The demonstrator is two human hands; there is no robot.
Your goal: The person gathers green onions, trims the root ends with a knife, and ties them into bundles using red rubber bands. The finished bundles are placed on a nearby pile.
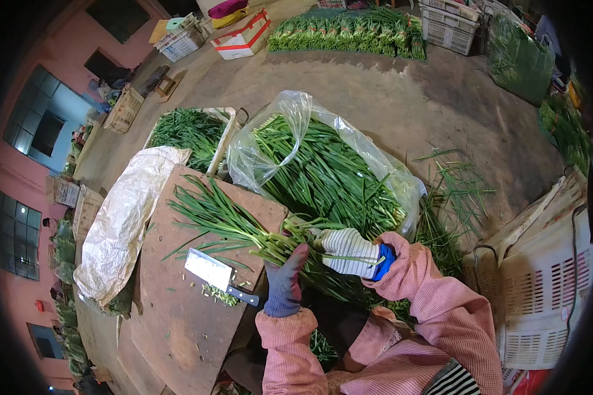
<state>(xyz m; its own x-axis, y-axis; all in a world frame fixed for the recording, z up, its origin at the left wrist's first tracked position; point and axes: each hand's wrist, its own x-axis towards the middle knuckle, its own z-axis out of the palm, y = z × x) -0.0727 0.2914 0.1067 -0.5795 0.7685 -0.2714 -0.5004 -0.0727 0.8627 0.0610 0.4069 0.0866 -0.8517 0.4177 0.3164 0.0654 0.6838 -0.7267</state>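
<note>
My left hand (287, 279), in a grey-purple knit glove, grips a bunch of long green leafy stalks (237, 217) near its cut ends. Against the same bunch is my right hand (348, 252), in a striped white glove with a blue band at the wrist; its fingers are mostly hidden by the stalks. The bunch's leaves lie over a brown board (168, 296). On the board rests a cleaver (210, 269) with a black handle, beside small cut stem pieces (222, 295). Beyond the hands, a clear plastic bag (286, 133) holds many more green stalks (321, 173).
A white crate (222, 143) of greens stands behind the board, with a whitish sack (128, 217) at its left. Loose stalks (454, 182) litter the floor. At right is a large plastic crate (543, 301). Tied bundles (346, 34) lie at the back.
</note>
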